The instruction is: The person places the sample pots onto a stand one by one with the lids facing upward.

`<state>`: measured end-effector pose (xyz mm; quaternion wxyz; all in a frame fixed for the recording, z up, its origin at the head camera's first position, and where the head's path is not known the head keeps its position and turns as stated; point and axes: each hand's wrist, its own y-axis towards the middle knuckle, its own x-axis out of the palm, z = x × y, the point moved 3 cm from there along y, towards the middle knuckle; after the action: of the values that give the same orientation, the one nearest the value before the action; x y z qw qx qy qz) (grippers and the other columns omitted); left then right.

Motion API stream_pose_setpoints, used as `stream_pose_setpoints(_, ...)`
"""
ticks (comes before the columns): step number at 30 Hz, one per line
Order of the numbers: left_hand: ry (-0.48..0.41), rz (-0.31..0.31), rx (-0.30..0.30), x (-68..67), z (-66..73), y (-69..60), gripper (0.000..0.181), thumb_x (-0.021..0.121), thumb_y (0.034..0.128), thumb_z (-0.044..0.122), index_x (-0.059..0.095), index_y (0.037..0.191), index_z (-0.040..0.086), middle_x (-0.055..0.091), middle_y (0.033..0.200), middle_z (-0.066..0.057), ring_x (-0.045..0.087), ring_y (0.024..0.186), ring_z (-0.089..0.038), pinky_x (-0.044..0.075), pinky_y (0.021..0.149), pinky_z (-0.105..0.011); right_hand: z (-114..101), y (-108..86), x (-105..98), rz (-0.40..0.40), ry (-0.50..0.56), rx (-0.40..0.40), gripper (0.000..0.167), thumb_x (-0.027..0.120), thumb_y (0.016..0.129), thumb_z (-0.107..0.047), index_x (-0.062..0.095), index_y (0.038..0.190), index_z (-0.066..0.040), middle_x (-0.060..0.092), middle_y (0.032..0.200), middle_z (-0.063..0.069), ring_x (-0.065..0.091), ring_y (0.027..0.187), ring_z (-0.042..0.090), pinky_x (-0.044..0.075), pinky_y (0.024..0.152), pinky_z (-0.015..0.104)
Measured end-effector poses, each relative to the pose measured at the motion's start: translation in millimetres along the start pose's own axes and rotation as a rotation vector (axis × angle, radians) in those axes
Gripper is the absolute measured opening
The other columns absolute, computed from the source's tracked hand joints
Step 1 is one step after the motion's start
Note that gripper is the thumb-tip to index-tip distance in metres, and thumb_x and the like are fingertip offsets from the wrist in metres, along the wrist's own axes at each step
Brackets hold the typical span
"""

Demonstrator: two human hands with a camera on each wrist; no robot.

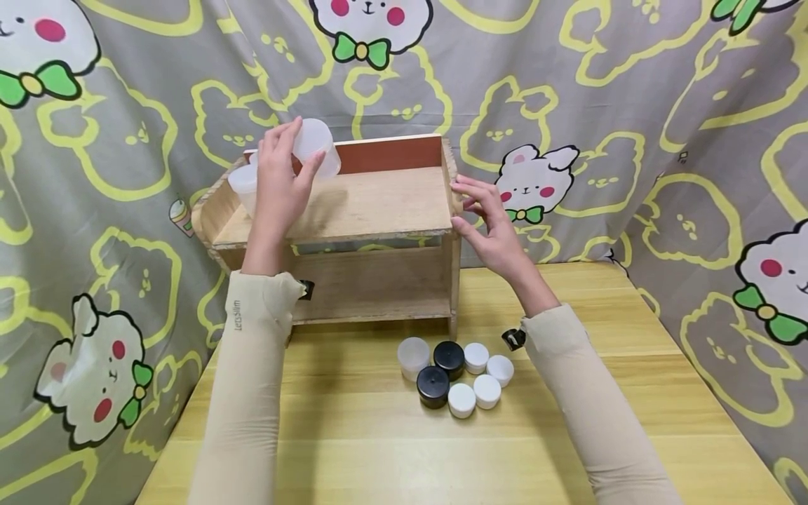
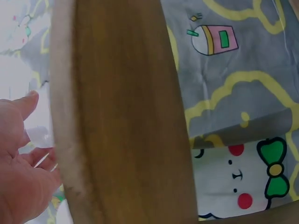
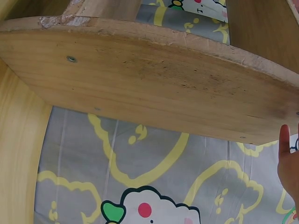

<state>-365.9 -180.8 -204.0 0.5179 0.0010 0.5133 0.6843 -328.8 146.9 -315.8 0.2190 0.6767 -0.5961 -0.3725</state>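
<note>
Left hand (head view): the left hand (image 1: 279,186) is seen left of upper centre, thumb and fingers curled round a tilted translucent cup (image 1: 314,144), which is held above the top board
Second cup (image 1: 243,181): partly covered by the left hand, at the left end of the top board
Wooden shelf unit (image 1: 391,203): placed in the centre of the frame, a red-brown strip (image 1: 404,154) being seen along its back
Right hand (image 1: 495,228): well apart from the left, its spread, slightly bent fingers are rested at the unit's right end panel
Jars and cup: lower centre, a third cup (image 1: 413,359), two black-lidded jars (image 1: 433,386) and four white jars (image 1: 462,400) are grouped on the table (image 1: 473,463)
Curtain (image 1: 404,91): cartoon-printed, seen behind the unit
Left wrist view: the middle is filled by a wooden panel; at the left edge the held cup is seen between thumb and fingers, partly hidden
Right wrist view: a panel with a screw (image 3: 71,59) is shown across the upper half; at the right edge only part of the right hand is seen, and its contact cannot be told there
</note>
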Motion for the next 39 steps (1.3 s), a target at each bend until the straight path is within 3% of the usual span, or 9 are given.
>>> stream_pose_setpoints(10,0.031,-0.019,-0.069,14.7,-15.8,8.3,0.062,0.066,0.1022,0.028,0.045,0.156,0.004,0.046,0.154,-0.019,0.039,0.14,-0.033,0.037,0.117,-0.042,-2,-0.5,0,0.001,0.017,-0.005,0.051,0.066,0.097,0.003,0.054,0.145,-0.006,0.04,0.159,0.003,0.05,0.116,0.017,0.043,0.107,0.032)
stream_pose_setpoints(16,0.082,0.002,-0.098,20.7,-26.2,5.5,0.066,0.065,0.1024,0.033,0.043,0.157,0.004,0.046,0.155,-0.019,0.038,0.144,-0.033,0.033,0.122,-0.042,-2,-0.3,0,-0.003,0.011,0.0,0.05,0.066,0.097,0.003,0.054,0.145,-0.007,0.04,0.159,0.002,0.05,0.117,0.016,0.042,0.108,0.043)
stream_pose_setpoints(24,0.136,0.025,-0.068,25.7,-34.4,2.5,0.067,0.063,0.1038,0.034,0.041,0.155,-0.003,0.046,0.152,-0.026,0.037,0.144,-0.038,0.029,0.124,-0.045,-1,0.2,1,-0.001,0.009,0.005,0.048,0.064,0.098,0.003,0.054,0.145,-0.006,0.039,0.159,0.004,0.049,0.115,0.015,0.042,0.108,0.051)
stream_pose_setpoints(34,0.164,0.025,-0.093,26.3,-35.0,3.2,0.064,0.062,0.1041,0.033,0.044,0.152,-0.005,0.048,0.15,-0.027,0.039,0.142,-0.04,0.03,0.123,-0.046,-1,2.1,0,-0.009,-0.002,0.016,0.05,0.065,0.099,0.0,0.053,0.146,-0.01,0.039,0.16,-0.002,0.049,0.117,0.015,0.041,0.11,0.045)
stream_pose_setpoints(39,0.205,-0.001,-0.117,28.6,-36.2,2.7,0.066,0.06,0.1047,0.034,0.041,0.154,-0.005,0.048,0.15,-0.028,0.039,0.142,-0.041,0.03,0.123,-0.048,-2,-0.1,1,-0.007,0.003,0.024,0.05,0.065,0.099,-0.001,0.053,0.147,-0.011,0.038,0.16,-0.002,0.049,0.116,0.016,0.041,0.11,0.048)
